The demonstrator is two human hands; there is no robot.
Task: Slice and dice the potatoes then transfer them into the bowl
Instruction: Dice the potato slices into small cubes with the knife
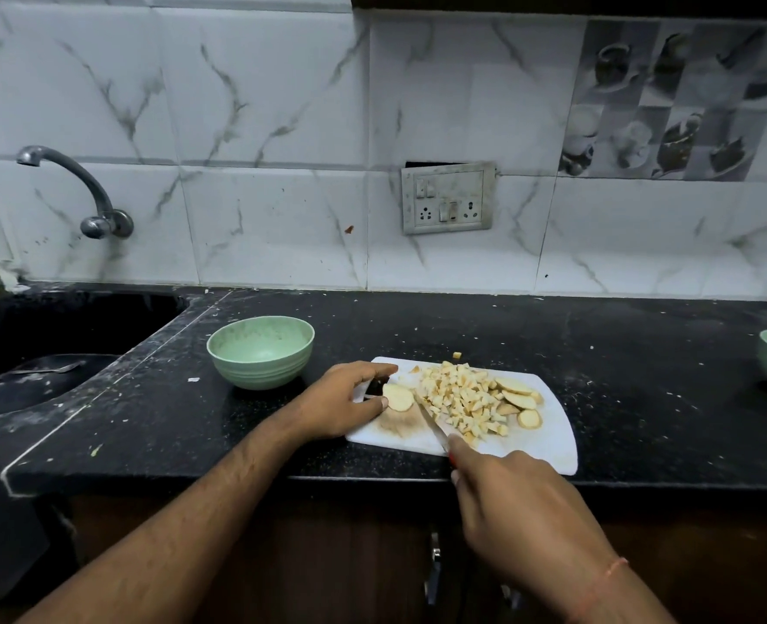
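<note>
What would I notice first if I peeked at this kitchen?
Probably the heap of potato cubes in the middle of the white cutting board. The left hand holds a potato piece at the board's left end while the right hand grips a knife. Behind, to the left, sits a green bowl.

My desk [598, 353] is black, speckled with pale flecks. The chopping board [548, 439] on it is white, stained brownish near my left hand. The potato dice [458, 398] are pale yellow, the slices [519, 398] tan-edged. The bowl [261, 351] is mint green. The wall tiles [260, 105] are white with grey marble veins
</note>
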